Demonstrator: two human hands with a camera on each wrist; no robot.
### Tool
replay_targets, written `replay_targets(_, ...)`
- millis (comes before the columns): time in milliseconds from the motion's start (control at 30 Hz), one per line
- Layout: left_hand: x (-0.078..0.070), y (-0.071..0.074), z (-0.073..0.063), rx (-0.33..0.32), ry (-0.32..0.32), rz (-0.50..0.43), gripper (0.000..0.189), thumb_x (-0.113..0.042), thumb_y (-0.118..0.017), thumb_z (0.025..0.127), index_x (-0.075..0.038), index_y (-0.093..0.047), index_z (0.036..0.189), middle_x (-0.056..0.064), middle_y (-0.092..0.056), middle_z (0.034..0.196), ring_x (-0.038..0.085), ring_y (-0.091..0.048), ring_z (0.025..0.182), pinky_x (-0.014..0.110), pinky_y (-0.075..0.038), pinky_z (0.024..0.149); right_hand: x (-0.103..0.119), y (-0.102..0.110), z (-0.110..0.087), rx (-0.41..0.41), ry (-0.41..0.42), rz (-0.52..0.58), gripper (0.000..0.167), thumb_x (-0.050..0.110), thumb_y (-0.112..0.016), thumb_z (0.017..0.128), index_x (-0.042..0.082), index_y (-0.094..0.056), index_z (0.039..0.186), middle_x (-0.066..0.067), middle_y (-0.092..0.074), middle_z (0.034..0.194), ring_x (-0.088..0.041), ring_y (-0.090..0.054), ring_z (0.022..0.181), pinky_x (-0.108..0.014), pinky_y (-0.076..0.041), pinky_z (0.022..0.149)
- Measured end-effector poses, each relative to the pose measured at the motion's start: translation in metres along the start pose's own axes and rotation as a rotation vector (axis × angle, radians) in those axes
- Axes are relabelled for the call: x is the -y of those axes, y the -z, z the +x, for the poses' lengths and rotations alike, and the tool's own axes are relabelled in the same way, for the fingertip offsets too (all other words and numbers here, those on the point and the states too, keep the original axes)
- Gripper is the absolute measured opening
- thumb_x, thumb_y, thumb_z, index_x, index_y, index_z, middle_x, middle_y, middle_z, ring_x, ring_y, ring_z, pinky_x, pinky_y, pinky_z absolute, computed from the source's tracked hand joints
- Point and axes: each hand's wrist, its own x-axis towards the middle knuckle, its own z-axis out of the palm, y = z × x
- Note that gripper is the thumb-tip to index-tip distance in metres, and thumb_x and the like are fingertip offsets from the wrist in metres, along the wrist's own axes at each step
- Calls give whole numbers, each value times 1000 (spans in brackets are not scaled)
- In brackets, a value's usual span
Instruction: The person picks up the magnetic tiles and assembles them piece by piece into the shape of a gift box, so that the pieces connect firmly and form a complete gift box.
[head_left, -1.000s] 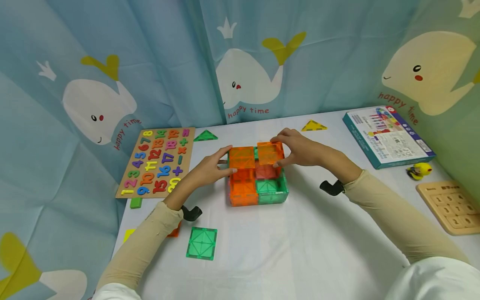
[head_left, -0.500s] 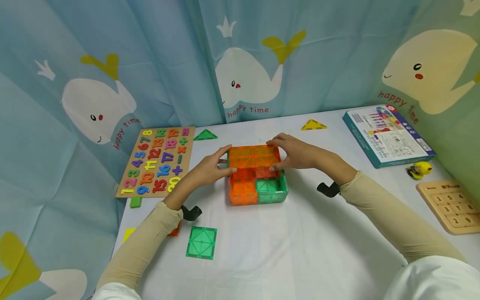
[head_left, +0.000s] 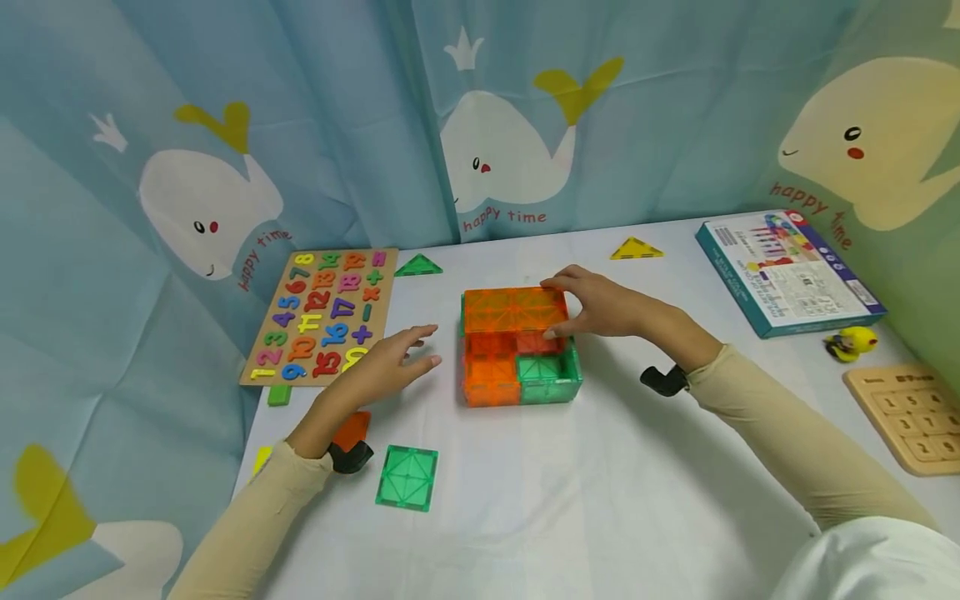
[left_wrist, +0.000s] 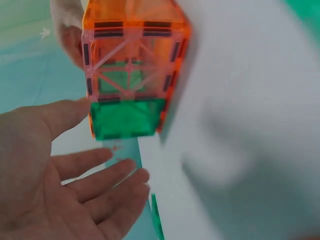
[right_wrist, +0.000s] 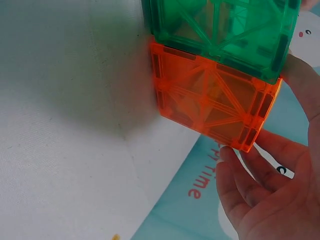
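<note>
A low box of see-through magnetic tiles (head_left: pixel 491 393) stands mid-table, with orange and green sides. Two orange square tiles (head_left: pixel 516 310) lie side by side over its back half, while the front half is open at the top. My right hand (head_left: pixel 600 307) holds the box at its back right corner, thumb in front and fingers behind. In the right wrist view, an orange side tile (right_wrist: pixel 205 97) and a green one show beside the fingers. My left hand (head_left: pixel 381 365) is apart from the box on its left, fingers loosely extended and holding nothing.
A green square tile (head_left: pixel 407 477) and an orange tile (head_left: pixel 351 431) lie front left. Behind are a number board (head_left: pixel 318 317), a green triangle (head_left: pixel 418 266) and a yellow triangle (head_left: pixel 636 248). Right are a flat carton (head_left: pixel 791 271), a yellow toy figure (head_left: pixel 851 342) and a wooden number puzzle (head_left: pixel 907 417).
The right orange tile came down level beside the left one, and the gap between them closed. My left hand then let go and drew back leftward; my right hand stays at the corner.
</note>
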Motion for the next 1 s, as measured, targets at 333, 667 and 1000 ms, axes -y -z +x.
replay_targets(333, 10, -24, -77, 67, 85, 69, 62, -40, -76, 98, -14, -57, 151, 11, -55, 153, 34, -52, 141, 58, -42, 118, -3, -1, 0, -2, 16, 15, 87, 47, -84, 90, 5, -46, 157, -22, -46, 150, -44, -49, 137, -63, -42, 114)
replay_targets(667, 2, -54, -120, 131, 105, 142, 73, -38, -91, 84, -20, -60, 148, 8, -52, 145, 30, -48, 129, 59, -48, 111, -6, -1, -1, -22, 14, 34, 86, 46, -84, 90, 5, -47, 157, -21, -48, 148, -42, -51, 135, -63, -43, 113)
replay_targets(1000, 8, -72, -128, 66, 92, 190, 77, -30, -92, 84, -20, -54, 151, 8, -47, 150, 30, -45, 132, 57, -49, 109, -6, -2, -1, -22, 24, 42, 85, 45, -84, 91, 6, -47, 157, -20, -47, 150, -42, -51, 135, -63, -43, 113)
